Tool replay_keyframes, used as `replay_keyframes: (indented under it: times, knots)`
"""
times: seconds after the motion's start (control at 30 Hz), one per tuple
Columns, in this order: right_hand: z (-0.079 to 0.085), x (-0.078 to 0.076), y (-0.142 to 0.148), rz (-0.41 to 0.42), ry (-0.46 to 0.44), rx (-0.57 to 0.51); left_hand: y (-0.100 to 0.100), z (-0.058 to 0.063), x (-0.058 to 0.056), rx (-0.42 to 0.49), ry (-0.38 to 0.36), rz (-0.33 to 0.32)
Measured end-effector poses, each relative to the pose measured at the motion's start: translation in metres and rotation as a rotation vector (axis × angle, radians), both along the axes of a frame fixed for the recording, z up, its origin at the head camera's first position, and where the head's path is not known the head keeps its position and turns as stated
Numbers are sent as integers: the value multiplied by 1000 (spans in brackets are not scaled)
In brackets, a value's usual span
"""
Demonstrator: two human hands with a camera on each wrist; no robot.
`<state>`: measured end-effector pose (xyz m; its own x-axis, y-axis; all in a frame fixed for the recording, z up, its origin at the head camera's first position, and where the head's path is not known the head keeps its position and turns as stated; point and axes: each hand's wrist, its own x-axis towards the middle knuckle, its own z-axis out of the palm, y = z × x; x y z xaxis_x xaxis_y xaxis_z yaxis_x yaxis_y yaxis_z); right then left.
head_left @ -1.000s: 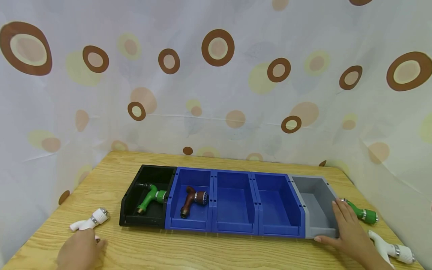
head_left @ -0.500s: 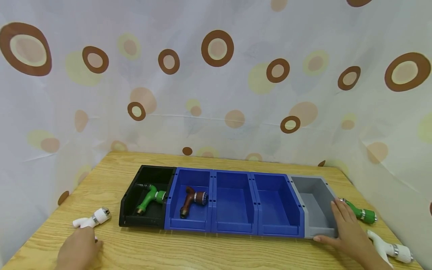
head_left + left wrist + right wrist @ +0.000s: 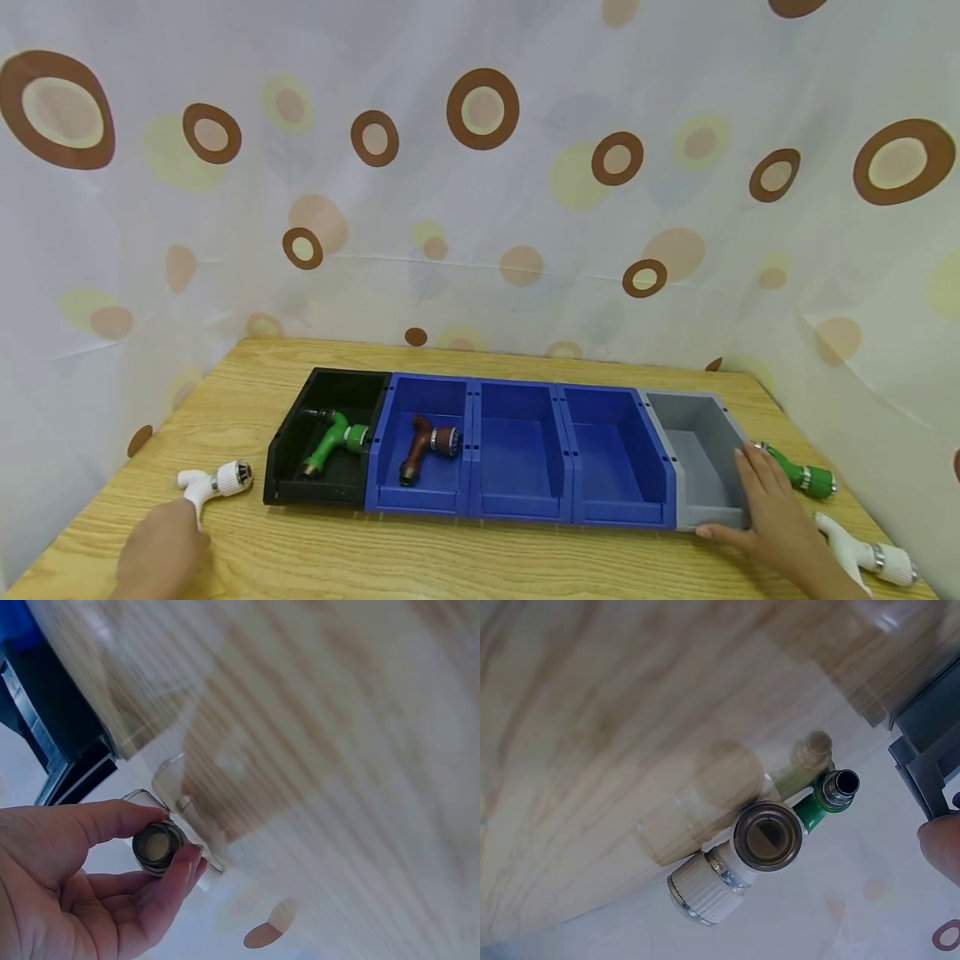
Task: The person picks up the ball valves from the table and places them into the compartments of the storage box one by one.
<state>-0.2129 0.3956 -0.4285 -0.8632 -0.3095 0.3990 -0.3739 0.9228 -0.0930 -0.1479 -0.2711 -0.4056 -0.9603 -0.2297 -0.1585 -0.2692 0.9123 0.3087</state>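
At the left of the head view my left hand (image 3: 163, 546) pinches the threaded end of a white faucet (image 3: 217, 481) between thumb and fingers. Its round open end (image 3: 156, 847) faces the left wrist camera. My right hand (image 3: 780, 525) rests on the right wall of the grey bin (image 3: 712, 517), thumb at the front corner and fingers along the side. Right of that hand lie a green faucet (image 3: 810, 479) and another white faucet (image 3: 862, 554). In the right wrist view only a fingertip (image 3: 941, 844) shows, at the bin's edge.
Left of the grey bin, three blue bins (image 3: 521, 504) and a black bin (image 3: 315, 492) stand joined in a row. A green faucet (image 3: 330, 442) lies in the black bin, a brown faucet (image 3: 423, 450) in the leftmost blue one. Patterned sheeting (image 3: 480, 208) hangs behind the wooden table (image 3: 450, 558).
My left hand has drawn slightly down and left, and the white faucet has turned, with its knob end shifting right. My right hand stays on the grey bin.
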Motion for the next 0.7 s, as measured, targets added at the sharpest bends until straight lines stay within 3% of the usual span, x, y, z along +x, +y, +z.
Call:
replay_keyframes:
  times: [0.2, 0.43, 0.7]
  knots:
    - [-1, 0, 0, 3, 4, -1, -1, 4, 1, -5, 72, 8]
    - [-1, 0, 1, 1, -2, 1, -1, 7, 0, 0, 78, 22]
    - [-1, 0, 1, 2, 0, 0, 2, 10, 1, 7, 209, 54]
